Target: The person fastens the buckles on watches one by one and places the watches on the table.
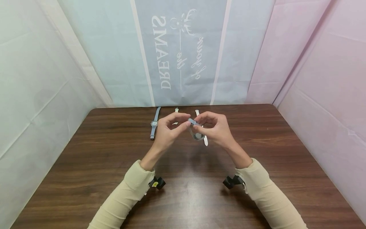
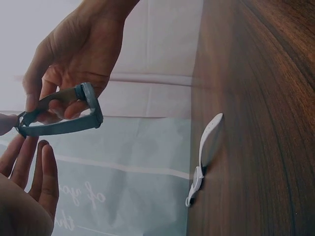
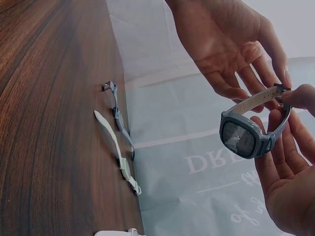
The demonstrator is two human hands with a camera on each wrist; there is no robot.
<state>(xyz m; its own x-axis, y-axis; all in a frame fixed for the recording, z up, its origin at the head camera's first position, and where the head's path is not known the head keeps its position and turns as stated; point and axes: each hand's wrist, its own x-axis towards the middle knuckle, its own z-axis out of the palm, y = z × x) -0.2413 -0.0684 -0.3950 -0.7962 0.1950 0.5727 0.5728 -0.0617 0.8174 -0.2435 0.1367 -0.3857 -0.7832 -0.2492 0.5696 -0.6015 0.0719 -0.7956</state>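
Both hands hold a grey-blue wristwatch (image 1: 198, 136) above the table, its strap bent round into a loop with the dial hanging below. My left hand (image 1: 167, 129) pinches the strap between thumb and fingers near the buckle (image 3: 281, 88). From the other side, my right hand (image 1: 215, 128) pinches the strap close to the same spot. The dark rounded-square dial (image 3: 240, 138) shows clearly in the right wrist view. In the left wrist view the strap (image 2: 61, 129) forms a loop between the two hands. Fingers partly cover the buckle, so whether it is fastened cannot be told.
A blue watch (image 1: 154, 124) lies on the wooden table (image 1: 94, 159) left of the hands. Behind the left hand is a pale watch (image 3: 124, 167), partly hidden in the head view. A white watch (image 1: 206, 141) lies beyond the right hand. A printed cloth (image 1: 183, 95) hangs behind.
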